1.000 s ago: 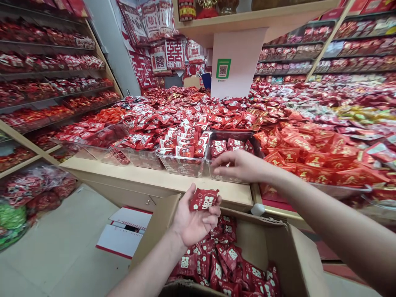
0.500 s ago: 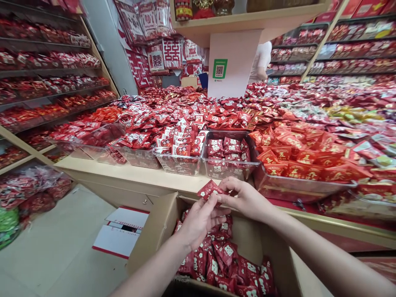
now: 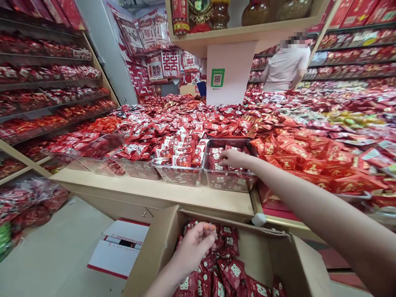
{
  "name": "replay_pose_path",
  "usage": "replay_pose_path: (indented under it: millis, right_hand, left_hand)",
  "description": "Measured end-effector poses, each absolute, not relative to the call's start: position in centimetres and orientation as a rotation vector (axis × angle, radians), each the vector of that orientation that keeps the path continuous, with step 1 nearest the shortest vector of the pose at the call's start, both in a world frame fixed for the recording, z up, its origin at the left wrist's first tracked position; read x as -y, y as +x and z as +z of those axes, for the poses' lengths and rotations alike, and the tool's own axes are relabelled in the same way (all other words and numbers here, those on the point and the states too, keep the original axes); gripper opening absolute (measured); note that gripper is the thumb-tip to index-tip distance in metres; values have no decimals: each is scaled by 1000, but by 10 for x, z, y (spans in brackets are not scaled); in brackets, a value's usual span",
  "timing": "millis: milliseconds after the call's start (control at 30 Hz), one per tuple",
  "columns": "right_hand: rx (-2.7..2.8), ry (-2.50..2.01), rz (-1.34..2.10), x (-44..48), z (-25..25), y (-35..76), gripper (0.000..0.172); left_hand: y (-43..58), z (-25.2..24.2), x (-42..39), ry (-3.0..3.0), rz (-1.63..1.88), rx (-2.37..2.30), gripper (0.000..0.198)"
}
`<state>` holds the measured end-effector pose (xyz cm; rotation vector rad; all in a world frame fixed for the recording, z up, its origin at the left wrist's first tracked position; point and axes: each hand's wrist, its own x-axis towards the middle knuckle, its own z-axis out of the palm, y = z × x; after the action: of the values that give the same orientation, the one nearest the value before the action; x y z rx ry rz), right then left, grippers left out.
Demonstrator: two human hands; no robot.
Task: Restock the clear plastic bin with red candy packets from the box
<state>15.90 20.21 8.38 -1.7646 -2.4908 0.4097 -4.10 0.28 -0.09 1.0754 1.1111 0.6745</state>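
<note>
My right hand reaches into a clear plastic bin on the counter. Its fingers are bent around the edge of a dark red candy packet among similar packets; the palm side is hidden. Over an open cardboard box, my left hand hovers with loosely curled fingers, the thumb apart and nothing visible in it. Beneath it lie several dark red candy packets with pale printed characters, matching those in the bin.
Beside the bin stand a tub of red-and-white packets and a heap of orange-red packets. A white panel with a code rises behind. Flat white cartons lie on the floor. A person stands at the back shelves.
My right hand has gone from above the box up and forward into the clear bin, taking the packet along. My left hand has let go of that packet and moved lower over the box.
</note>
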Motion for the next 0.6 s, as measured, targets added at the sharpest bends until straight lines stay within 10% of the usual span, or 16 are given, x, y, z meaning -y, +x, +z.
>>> replay_pose_path:
  millis: [600]
  right_hand:
    - [2483, -1834, -97, -216, 67, 151, 29]
  left_hand:
    - [-90, -63, 15, 1299, 520, -1326, 25]
